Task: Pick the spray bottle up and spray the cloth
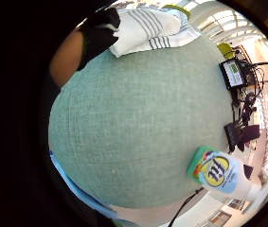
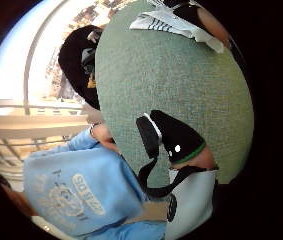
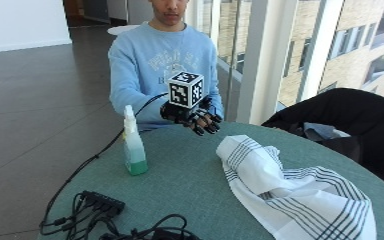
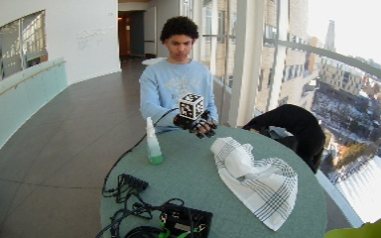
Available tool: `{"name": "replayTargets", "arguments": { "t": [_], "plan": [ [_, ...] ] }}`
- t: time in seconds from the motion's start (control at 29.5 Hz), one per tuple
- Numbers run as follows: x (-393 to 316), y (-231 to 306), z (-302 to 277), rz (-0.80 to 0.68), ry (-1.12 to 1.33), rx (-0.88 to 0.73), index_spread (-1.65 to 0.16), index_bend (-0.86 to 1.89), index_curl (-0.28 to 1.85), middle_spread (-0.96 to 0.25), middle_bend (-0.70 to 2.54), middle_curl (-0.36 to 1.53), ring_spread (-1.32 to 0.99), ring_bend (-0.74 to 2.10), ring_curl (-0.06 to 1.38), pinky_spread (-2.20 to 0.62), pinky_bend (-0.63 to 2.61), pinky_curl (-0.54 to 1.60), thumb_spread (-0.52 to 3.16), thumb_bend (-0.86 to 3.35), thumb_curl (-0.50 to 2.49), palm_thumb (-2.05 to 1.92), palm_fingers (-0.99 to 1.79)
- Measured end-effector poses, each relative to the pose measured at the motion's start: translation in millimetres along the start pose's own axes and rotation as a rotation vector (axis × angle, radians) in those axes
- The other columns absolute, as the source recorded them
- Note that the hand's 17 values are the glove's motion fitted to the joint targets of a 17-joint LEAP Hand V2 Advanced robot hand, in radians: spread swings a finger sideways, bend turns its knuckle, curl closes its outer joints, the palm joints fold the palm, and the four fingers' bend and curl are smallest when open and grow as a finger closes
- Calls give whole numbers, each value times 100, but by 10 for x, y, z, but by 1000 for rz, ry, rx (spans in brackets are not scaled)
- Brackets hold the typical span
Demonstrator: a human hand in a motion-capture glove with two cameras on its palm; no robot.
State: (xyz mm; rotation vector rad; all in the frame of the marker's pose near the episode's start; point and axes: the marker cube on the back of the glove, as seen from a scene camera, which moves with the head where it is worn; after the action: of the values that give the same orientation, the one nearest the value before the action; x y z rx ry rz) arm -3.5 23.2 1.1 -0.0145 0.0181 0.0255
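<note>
A: Item one?
B: Spray bottle [image 3: 133,145], upright, left part of green round table [image 3: 185,185].
A: Cloth?
B: Striped dish towel [image 3: 292,192], crumpled, right.
A: Gloved right hand [image 3: 195,116]?
B: Above the far edge, fingers relaxed, holding nothing.

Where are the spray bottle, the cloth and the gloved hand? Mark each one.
spray bottle [image 3: 134,150]: outside view, middle of its green body.
cloth [image 3: 272,187]: outside view, striped fold at its middle.
gloved right hand [image 3: 195,116]: outside view, the knuckles, fingers hanging loosely.
</note>
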Motion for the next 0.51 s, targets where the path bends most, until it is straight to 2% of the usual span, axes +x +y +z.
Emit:
{"name": "replayTargets", "arguments": {
  "t": [0.17, 0.37, 0.51],
  "plan": [
    [42, 350, -32, 10, 22, 57, -43, 15, 26, -8, 24, 29, -2, 23, 22, 23, 30, 28, 111, 8, 22, 56, 46],
    [142, 895, -113, 82, 17, 130, -43, 15, 27, -8, 20, 30, -3, 25, 24, 22, 32, 30, 112, 4, 23, 56, 48],
    [252, 1280, -177, 153, -17, 234, -43, 13, 26, -8, 17, 30, -3, 25, 24, 20, 39, 32, 112, 2, 24, 57, 51]
  ]
}}
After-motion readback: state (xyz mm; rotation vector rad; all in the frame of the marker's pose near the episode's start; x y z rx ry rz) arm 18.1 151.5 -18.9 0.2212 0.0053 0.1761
